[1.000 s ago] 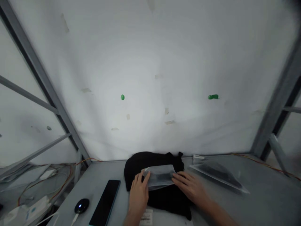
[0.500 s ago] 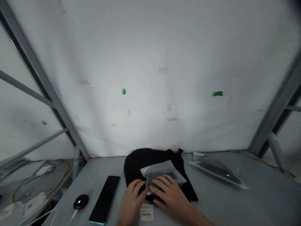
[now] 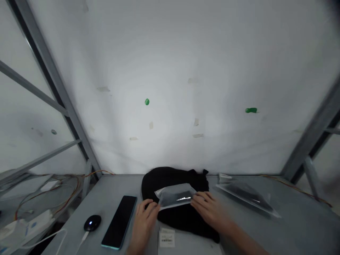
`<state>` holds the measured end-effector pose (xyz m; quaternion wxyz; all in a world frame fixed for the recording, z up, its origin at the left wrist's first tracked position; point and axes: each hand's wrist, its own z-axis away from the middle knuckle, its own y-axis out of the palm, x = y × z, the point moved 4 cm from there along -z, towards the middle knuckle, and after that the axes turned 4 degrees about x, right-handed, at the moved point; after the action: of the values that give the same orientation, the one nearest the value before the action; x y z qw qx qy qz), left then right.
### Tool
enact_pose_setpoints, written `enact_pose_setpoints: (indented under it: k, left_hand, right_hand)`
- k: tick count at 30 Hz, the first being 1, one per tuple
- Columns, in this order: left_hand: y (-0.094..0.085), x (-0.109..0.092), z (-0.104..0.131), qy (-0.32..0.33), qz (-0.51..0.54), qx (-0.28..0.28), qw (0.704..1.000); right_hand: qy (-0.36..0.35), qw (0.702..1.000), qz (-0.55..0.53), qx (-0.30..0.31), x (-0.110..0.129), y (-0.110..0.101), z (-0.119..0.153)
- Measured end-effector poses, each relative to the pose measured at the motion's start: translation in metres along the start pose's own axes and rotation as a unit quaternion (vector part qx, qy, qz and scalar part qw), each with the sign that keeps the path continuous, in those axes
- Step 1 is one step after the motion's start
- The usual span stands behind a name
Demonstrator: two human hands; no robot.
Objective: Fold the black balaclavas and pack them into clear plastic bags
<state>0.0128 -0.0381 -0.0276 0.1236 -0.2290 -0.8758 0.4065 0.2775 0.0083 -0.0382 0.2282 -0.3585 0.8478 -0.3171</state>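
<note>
- A translucent plastic pouch [image 3: 176, 197] is at the middle of the workspace, above the black fabric [image 3: 172, 177], between the two hands.
- The pouch looks milky and thin, wider than deep, with a slanting upper outline and a paler flap at its upper left corner.
- Something dark shows through its right half, where a bright streak of glare falls; what the dark part is cannot be made out.
- The left hand [image 3: 145, 219] pinches the pouch's lower left corner between thumb and fingers.
- The right hand [image 3: 208, 209] lays bent fingers on the right edge; its thumb is hidden and the fingers are blurred, so whether it grips cannot be told.
- The fabric's shape is partly covered by the pouch and right hand, its folds lost in the black.
- Nearer the wearer, a white label [image 3: 167, 239] carries a barcode and print too small to read, on a pale sheet [image 3: 191, 244] cut off by the bottom edge.
- A second plastic pouch [image 3: 245, 196], dark inside, lies to the right on the grey table [image 3: 292, 233].
</note>
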Motion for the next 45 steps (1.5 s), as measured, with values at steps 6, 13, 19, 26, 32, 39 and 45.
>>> enact_pose_setpoints:
  k: [6,13,19,26,32,39,45]
  left_hand:
    - [0.006,-0.008,-0.006,-0.053,0.106,0.037,0.992]
    - [0.011,-0.010,0.000,-0.119,0.176,0.090,0.973]
    - [0.021,0.004,0.006,-0.063,0.170,0.169,0.969]
    - [0.027,0.001,-0.011,-0.038,0.187,0.213,0.958]
    - [0.023,-0.007,-0.029,-0.106,0.238,0.177,0.949]
    - [0.004,-0.017,-0.038,-0.167,0.259,0.194,0.931]
    - [0.008,-0.033,-0.026,-0.066,0.224,0.280,0.931]
  right_hand:
    - [0.077,0.996,0.027,0.048,-0.033,-0.020,0.027]
    - [0.069,0.988,-0.045,0.131,-0.001,0.009,-0.031]
    - [0.186,0.979,0.069,0.051,-0.114,-0.070,0.019]
    - [0.294,0.944,0.101,0.113,-0.182,-0.085,0.138]
    - [0.255,0.954,-0.105,0.115,-0.065,-0.061,0.093]
    - [0.300,0.902,-0.308,0.048,-0.007,-0.040,0.048]
    - [0.378,0.847,-0.374,-0.008,-0.025,-0.027,0.070]
